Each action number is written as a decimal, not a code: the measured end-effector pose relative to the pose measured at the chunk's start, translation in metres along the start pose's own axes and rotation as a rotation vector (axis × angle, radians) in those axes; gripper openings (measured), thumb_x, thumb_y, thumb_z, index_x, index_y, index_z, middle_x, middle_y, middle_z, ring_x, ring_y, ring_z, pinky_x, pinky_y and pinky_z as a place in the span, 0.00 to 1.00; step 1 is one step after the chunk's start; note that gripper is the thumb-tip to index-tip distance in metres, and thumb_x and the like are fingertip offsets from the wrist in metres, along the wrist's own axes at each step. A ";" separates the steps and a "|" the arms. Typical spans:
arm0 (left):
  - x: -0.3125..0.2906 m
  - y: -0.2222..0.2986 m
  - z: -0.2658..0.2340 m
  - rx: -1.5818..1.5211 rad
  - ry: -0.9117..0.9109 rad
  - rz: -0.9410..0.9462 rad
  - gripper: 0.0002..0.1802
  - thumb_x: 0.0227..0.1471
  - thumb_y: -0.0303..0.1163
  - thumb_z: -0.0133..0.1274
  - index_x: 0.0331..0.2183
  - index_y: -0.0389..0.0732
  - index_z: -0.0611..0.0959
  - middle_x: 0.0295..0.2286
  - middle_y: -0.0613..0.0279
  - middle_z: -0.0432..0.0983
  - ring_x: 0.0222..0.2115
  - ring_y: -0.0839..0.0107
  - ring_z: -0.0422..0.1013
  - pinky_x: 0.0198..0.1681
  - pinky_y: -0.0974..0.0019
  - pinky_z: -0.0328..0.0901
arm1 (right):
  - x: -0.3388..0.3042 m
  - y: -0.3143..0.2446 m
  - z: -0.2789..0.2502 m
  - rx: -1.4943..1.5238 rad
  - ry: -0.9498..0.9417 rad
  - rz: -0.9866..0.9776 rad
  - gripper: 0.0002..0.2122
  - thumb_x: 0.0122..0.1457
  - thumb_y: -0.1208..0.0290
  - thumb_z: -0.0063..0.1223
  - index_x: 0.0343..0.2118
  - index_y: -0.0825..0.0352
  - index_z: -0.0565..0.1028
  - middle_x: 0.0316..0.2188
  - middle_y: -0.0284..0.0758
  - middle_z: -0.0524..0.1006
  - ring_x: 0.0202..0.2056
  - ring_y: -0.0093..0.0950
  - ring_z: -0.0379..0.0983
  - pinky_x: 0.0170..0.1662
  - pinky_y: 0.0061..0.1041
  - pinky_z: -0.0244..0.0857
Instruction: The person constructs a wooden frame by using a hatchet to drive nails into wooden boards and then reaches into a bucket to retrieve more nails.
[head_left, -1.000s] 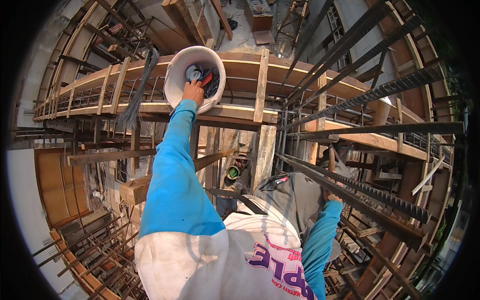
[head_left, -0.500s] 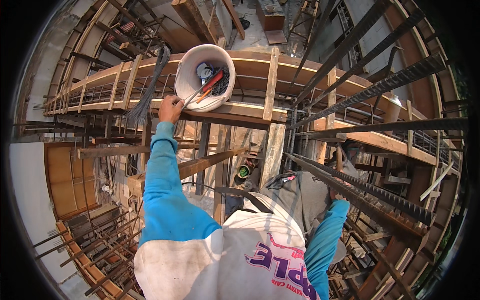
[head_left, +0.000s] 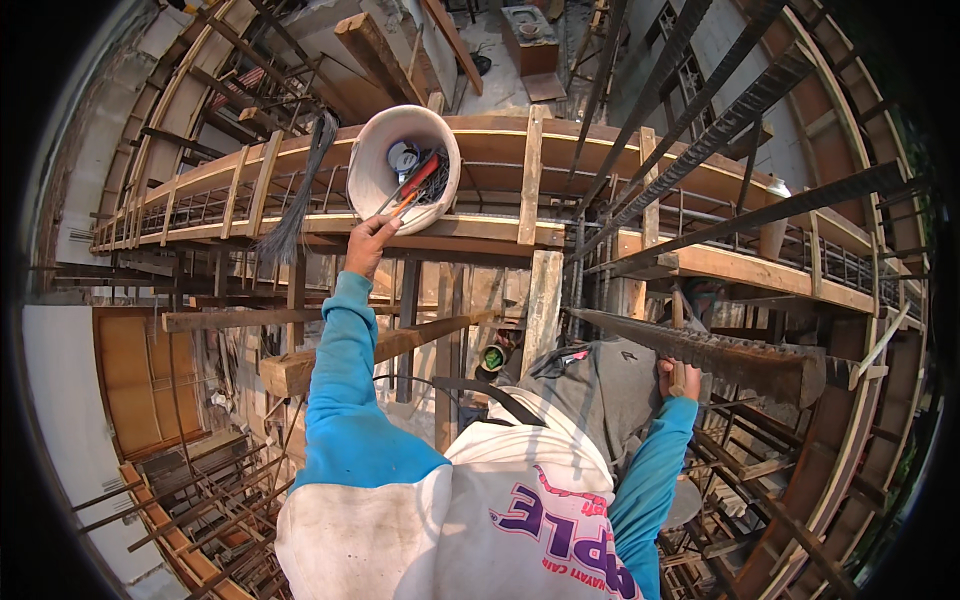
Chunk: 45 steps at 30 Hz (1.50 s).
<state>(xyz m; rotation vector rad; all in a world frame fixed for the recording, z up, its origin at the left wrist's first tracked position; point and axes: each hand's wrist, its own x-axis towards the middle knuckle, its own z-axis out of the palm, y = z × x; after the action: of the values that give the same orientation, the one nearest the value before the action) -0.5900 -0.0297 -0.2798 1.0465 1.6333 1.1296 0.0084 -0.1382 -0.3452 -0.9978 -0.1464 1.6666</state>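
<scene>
My left hand [head_left: 372, 245] is closed at the near rim of a whitish bucket [head_left: 360, 185], its fingers pinching the end of a thin metal rod [head_left: 388, 205] that slants into the bucket. Inside lie a red-handled tool [head_left: 421, 174], an orange stick-like piece [head_left: 405, 206], a round white-and-blue item [head_left: 403, 158] and a heap of dark wire pieces [head_left: 436, 186]. At my right side, my right hand [head_left: 668, 380] is closed round a wooden stick [head_left: 678, 380], beside a ribbed steel bar. The stick's full length is hidden behind that bar.
The bucket rests on a wooden beam form [head_left: 490, 228] holding a rebar cage. A bundle of tie wire [head_left: 298, 210] hangs over it at left. Thick rebars [head_left: 740, 215] jut close on my right. A timber [head_left: 370, 345] crosses below my left arm, above a deep drop.
My left hand has shifted right along the bucket's near rim, still pinching the rod. My right hand shows more fully beside the rebar. The whole view has shifted slightly.
</scene>
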 end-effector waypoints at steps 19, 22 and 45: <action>-0.094 0.007 0.105 -0.015 -1.017 -0.428 0.09 0.49 0.34 0.55 0.27 0.37 0.78 0.27 0.61 0.75 0.27 0.74 0.69 0.33 0.69 0.63 | 0.008 -0.005 0.027 0.237 0.148 0.091 0.09 0.56 0.69 0.51 0.36 0.66 0.66 0.25 0.35 0.71 0.21 0.22 0.67 0.21 0.22 0.64; -0.130 0.010 0.149 0.094 -1.236 -0.559 0.09 0.48 0.34 0.55 0.27 0.37 0.78 0.28 0.61 0.76 0.27 0.74 0.70 0.34 0.70 0.63 | 0.011 0.003 0.008 0.334 0.098 0.042 0.09 0.55 0.70 0.51 0.35 0.67 0.66 0.24 0.36 0.71 0.21 0.23 0.68 0.21 0.24 0.67; -0.160 0.077 0.282 1.062 -1.801 -0.153 0.07 0.49 0.29 0.55 0.28 0.34 0.81 0.25 0.62 0.77 0.27 0.76 0.70 0.33 0.70 0.64 | 0.017 0.001 0.033 0.383 -0.052 -0.090 0.08 0.54 0.73 0.50 0.26 0.75 0.72 0.20 0.41 0.74 0.20 0.30 0.72 0.22 0.29 0.64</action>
<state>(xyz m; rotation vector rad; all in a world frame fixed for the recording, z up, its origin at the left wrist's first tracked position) -0.2666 -0.0978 -0.2362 1.6487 0.5451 -0.9510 -0.0144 -0.1113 -0.3344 -0.6498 0.0906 1.5634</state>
